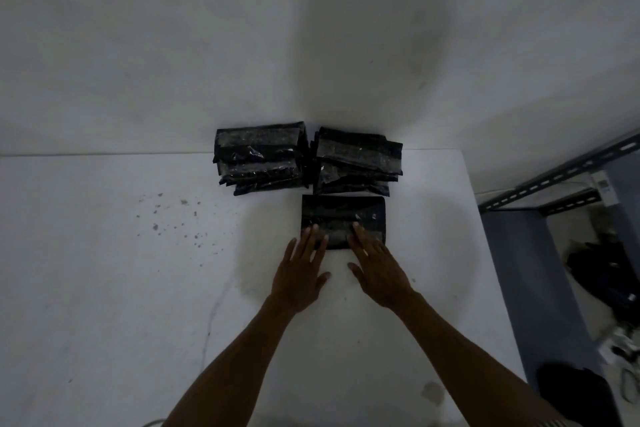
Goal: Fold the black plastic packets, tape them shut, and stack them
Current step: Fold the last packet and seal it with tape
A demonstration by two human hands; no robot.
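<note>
We press the folded packet (343, 220) flat on the counter (104, 288), left hand (300, 272) and right hand (377, 270) spread wide; its long axis runs left-right, the right stack (358, 161) just beyond (nearer than its neighbour).

Both bare forearms (235, 357) reach forward from the lower edge of the view and lean in toward each other. The left hand (300, 274) lies palm down with its fingers (313, 236) straight and slightly spread, thumb pointing inward. The right hand (379, 274) mirrors it just beside, palm down, fingers straight and close together, thumb turned toward the left one, the two hands not touching
</note>
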